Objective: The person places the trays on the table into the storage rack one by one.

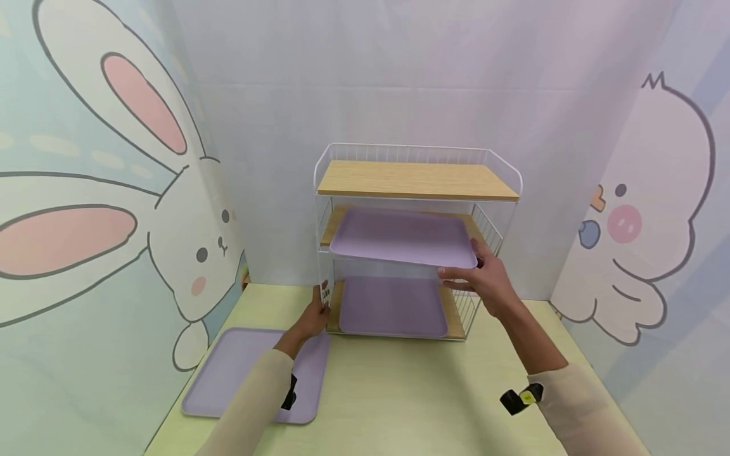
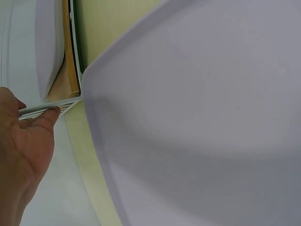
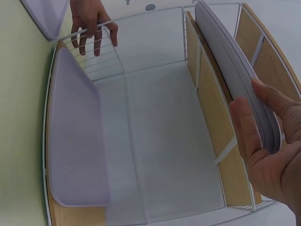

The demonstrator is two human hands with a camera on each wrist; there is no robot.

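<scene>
A white wire rack with wooden shelves (image 1: 416,180) stands at the back of the table. My right hand (image 1: 487,282) holds a lilac tray (image 1: 405,237) by its front right corner, thumb above and fingers beneath. That tray lies tilted over the middle shelf, its front edge jutting past the board. In the right wrist view, the held tray (image 3: 230,61) shows more than one rim layer along its edge. My left hand (image 1: 313,315) grips the rack's left wire side (image 2: 35,112) low down. Another lilac tray (image 1: 393,307) rests on the bottom shelf.
On the table at the left lies one more lilac tray (image 1: 228,367), partly under my left forearm. The pale yellow tabletop (image 1: 399,399) reaches in front of the rack. Printed curtains with a rabbit (image 1: 188,247) and a chick (image 1: 644,253) enclose both sides.
</scene>
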